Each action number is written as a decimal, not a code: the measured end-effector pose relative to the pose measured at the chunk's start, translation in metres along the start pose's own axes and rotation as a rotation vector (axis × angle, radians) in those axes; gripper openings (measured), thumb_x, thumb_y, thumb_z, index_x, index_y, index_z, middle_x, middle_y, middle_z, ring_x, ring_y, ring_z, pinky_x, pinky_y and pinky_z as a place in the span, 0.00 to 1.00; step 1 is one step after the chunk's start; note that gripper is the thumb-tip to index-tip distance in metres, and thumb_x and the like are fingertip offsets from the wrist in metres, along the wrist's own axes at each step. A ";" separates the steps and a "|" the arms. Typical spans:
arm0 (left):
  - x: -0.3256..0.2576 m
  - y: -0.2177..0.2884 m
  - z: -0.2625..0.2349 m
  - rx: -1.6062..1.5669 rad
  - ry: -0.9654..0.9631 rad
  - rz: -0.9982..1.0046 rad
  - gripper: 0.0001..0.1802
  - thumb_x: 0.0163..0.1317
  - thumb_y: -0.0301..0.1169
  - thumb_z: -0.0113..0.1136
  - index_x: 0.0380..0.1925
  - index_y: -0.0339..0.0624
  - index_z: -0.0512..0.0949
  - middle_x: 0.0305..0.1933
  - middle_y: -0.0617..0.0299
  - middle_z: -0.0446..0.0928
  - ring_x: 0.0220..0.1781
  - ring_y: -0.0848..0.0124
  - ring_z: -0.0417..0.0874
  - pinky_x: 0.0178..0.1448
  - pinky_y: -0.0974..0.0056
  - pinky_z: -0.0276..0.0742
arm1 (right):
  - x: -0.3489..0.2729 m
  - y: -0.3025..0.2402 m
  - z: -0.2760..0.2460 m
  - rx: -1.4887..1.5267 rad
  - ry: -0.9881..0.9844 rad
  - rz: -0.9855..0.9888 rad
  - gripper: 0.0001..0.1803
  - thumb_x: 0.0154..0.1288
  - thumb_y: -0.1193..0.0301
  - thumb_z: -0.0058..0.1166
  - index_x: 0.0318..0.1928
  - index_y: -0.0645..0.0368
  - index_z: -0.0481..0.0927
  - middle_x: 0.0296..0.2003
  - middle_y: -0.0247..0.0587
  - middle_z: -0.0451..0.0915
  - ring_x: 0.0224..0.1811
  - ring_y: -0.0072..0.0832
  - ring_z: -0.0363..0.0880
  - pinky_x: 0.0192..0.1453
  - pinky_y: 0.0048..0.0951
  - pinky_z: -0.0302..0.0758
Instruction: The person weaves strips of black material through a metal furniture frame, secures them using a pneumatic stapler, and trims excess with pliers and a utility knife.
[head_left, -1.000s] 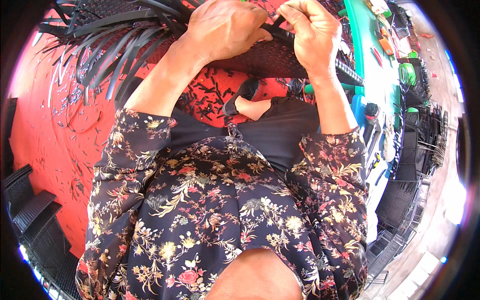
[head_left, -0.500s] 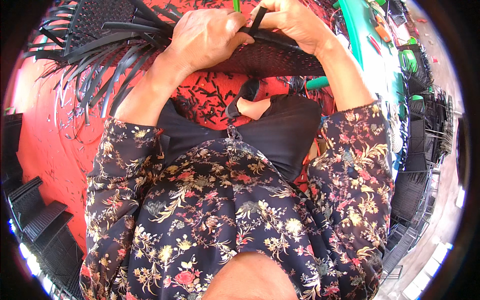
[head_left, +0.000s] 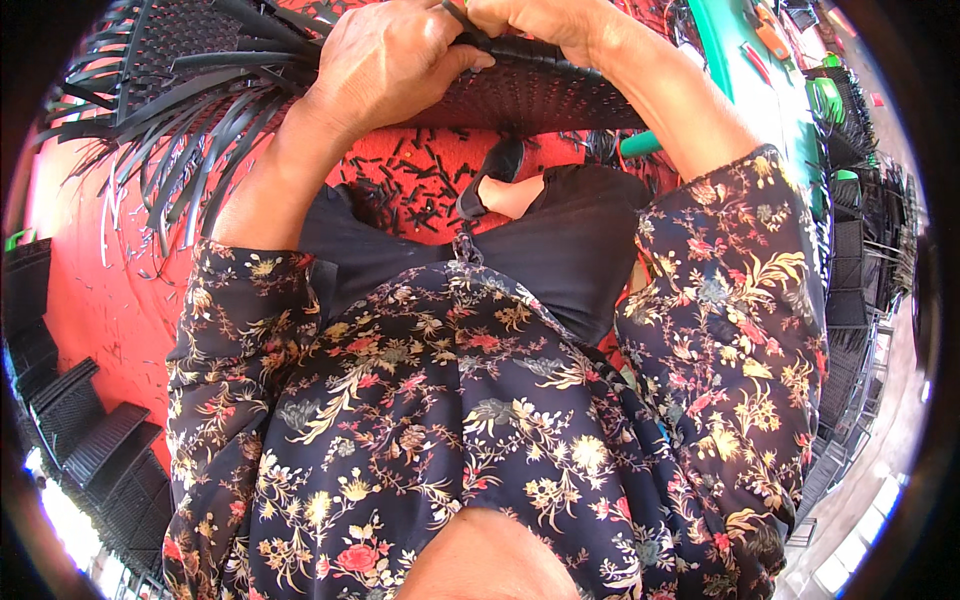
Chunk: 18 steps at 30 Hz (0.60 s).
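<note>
Gripping black woven plastic-strip panel at its near edge | left hand clamps tighter, now lower | right hand pinches a strand, weaving continuing

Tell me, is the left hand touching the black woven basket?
Touching. The head view shows the left hand pressed on the rim of the black woven basket, its fingers curled over the edge with no gap.

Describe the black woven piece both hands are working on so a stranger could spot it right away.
Start at the red floor and look up to the top of the picture, where the left hand and right hand meet. They grip the black woven panel; unlike the stacked baskets at lower left, loose strips fan from its left end.
</note>
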<state>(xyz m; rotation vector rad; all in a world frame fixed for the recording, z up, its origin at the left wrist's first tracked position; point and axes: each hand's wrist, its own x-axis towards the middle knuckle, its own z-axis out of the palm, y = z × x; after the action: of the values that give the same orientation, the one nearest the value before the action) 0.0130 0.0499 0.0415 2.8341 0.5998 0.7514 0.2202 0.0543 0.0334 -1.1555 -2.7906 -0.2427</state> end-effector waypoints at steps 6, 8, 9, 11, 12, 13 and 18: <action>0.001 -0.003 0.011 -0.012 0.047 0.084 0.15 0.52 0.41 0.65 0.30 0.41 0.80 0.27 0.54 0.78 0.31 0.55 0.81 0.34 0.55 0.75 | -0.014 -0.002 -0.002 0.252 -0.050 0.173 0.07 0.48 0.69 0.52 0.22 0.59 0.80 0.21 0.41 0.79 0.25 0.34 0.78 0.31 0.31 0.73; 0.001 -0.008 0.020 -0.043 0.194 0.201 0.15 0.53 0.42 0.65 0.28 0.42 0.77 0.25 0.53 0.77 0.31 0.54 0.80 0.34 0.54 0.74 | -0.023 -0.016 -0.018 0.689 0.006 0.379 0.05 0.50 0.74 0.52 0.28 0.61 0.80 0.24 0.38 0.80 0.28 0.29 0.78 0.36 0.28 0.73; 0.000 -0.009 0.023 0.005 0.203 0.184 0.15 0.53 0.42 0.65 0.29 0.42 0.78 0.25 0.53 0.77 0.31 0.54 0.81 0.34 0.54 0.74 | -0.028 -0.031 -0.027 0.950 0.079 0.522 0.06 0.51 0.76 0.52 0.31 0.62 0.80 0.27 0.37 0.80 0.30 0.27 0.77 0.38 0.26 0.73; -0.001 -0.009 0.026 -0.042 0.212 0.146 0.15 0.52 0.41 0.65 0.29 0.42 0.78 0.26 0.53 0.78 0.31 0.54 0.81 0.34 0.54 0.74 | -0.041 -0.042 -0.041 1.409 0.199 0.661 0.13 0.55 0.80 0.54 0.43 0.66 0.77 0.35 0.34 0.79 0.39 0.21 0.75 0.47 0.24 0.71; -0.001 -0.009 0.026 -0.064 0.216 0.126 0.15 0.52 0.41 0.66 0.29 0.41 0.78 0.26 0.52 0.78 0.31 0.54 0.81 0.34 0.53 0.74 | -0.039 -0.049 -0.045 1.369 0.204 0.635 0.13 0.56 0.79 0.55 0.43 0.66 0.77 0.35 0.34 0.79 0.39 0.21 0.76 0.46 0.24 0.72; -0.001 -0.008 0.024 -0.075 0.198 0.119 0.15 0.51 0.41 0.66 0.30 0.41 0.78 0.26 0.52 0.78 0.31 0.53 0.81 0.34 0.54 0.75 | -0.037 -0.059 -0.049 1.332 0.214 0.610 0.12 0.57 0.79 0.56 0.43 0.66 0.78 0.35 0.34 0.79 0.39 0.20 0.76 0.46 0.24 0.72; -0.002 -0.007 0.028 -0.076 0.247 0.151 0.15 0.51 0.41 0.65 0.27 0.40 0.78 0.25 0.53 0.79 0.30 0.54 0.82 0.33 0.53 0.76 | -0.037 -0.067 -0.048 0.998 0.216 0.624 0.02 0.60 0.78 0.56 0.33 0.64 0.79 0.27 0.30 0.79 0.31 0.16 0.74 0.37 0.22 0.71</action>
<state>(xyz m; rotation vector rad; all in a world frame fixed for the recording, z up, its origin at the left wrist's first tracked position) 0.0228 0.0546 0.0148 2.7607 0.3810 1.1375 0.2004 -0.0267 0.0674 -1.4314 -1.7676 0.8934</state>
